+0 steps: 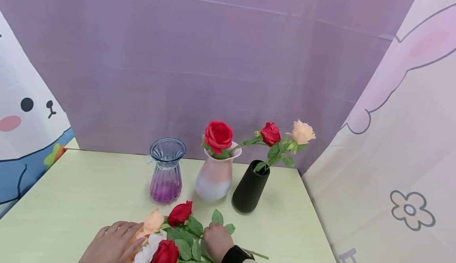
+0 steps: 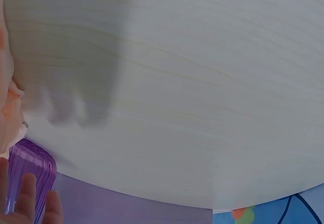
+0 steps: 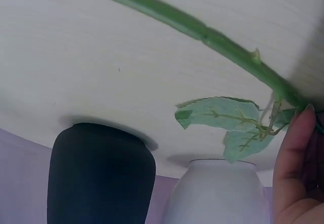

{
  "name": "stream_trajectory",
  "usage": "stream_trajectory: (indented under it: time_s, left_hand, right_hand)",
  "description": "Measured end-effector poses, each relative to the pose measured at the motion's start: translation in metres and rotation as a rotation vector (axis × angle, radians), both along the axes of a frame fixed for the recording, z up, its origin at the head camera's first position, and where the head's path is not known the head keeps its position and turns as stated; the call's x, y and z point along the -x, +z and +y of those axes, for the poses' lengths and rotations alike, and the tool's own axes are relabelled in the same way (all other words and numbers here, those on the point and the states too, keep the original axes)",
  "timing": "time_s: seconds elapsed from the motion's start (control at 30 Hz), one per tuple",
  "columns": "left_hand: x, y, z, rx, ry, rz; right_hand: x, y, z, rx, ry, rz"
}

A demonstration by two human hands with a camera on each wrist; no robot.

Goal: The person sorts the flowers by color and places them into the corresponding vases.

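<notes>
Artificial roses lie in a bunch at the table's front edge in the head view, among them a red rose (image 1: 180, 213), a peach rose (image 1: 154, 221) and a white flower (image 1: 151, 247). My right hand (image 1: 218, 241) pinches a green rose stem (image 3: 202, 34) with leaves (image 3: 217, 113) hanging by the fingers. The stem's bare end runs off to the right of the wrist in the head view. My left hand (image 1: 113, 242) lies with extended fingers against the peach blooms on the bunch's left side. In the left wrist view its fingertips (image 2: 27, 188) show straight.
Behind the bunch stand a purple-blue glass vase (image 1: 166, 176), a pink-and-white vase (image 1: 215, 178) with a large red rose (image 1: 219, 137), and a tilted-looking black vase (image 1: 251, 188) with red and peach roses (image 1: 303, 132). A purple cloth (image 1: 199, 57) hangs behind the table (image 1: 103, 184).
</notes>
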State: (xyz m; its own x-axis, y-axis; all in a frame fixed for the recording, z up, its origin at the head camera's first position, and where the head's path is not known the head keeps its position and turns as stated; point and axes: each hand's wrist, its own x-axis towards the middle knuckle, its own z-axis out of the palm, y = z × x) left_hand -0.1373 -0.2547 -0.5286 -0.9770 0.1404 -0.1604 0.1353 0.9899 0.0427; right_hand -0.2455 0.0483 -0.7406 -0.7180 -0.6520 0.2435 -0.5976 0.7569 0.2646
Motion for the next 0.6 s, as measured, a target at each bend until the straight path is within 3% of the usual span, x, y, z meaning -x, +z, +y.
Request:
stream_trajectory:
  time_s: [0.07, 0.23, 0.3, 0.4, 0.47, 0.5, 0.53, 0.6]
  left_hand:
    - [0.000, 0.000, 0.000, 0.003, -0.002, 0.000]
    - [-0.001, -0.003, -0.003, 0.004, -0.008, 0.017]
    - [-0.001, -0.003, -0.004, 0.005, -0.009, 0.020]
    - [0.000, -0.001, -0.003, 0.014, -0.008, 0.007]
    - [0.000, 0.001, -0.003, 0.019, -0.005, -0.010]
    - [0.000, 0.002, -0.002, 0.020, -0.003, -0.019]
    - [0.000, 0.004, -0.001, 0.021, -0.002, -0.028]
    - [0.000, 0.006, 0.000, 0.020, 0.005, -0.041]
  right_hand:
    - [0.003, -0.007, 0.001, 0.006, -0.001, -0.009]
    - [-0.004, 0.017, 0.005, 0.058, 0.015, 0.006]
    - [-0.003, 0.018, 0.006, 0.090, 0.025, 0.030]
    - [0.015, -0.023, 0.006, 0.130, 0.050, 0.054]
    - [0.031, -0.062, 0.006, 0.153, 0.065, 0.067]
    - [0.043, -0.096, 0.004, 0.161, 0.068, 0.099]
    - [0.052, -0.119, 0.004, 0.151, 0.079, 0.129]
    - [0.065, -0.152, 0.003, 0.171, 0.102, 0.130]
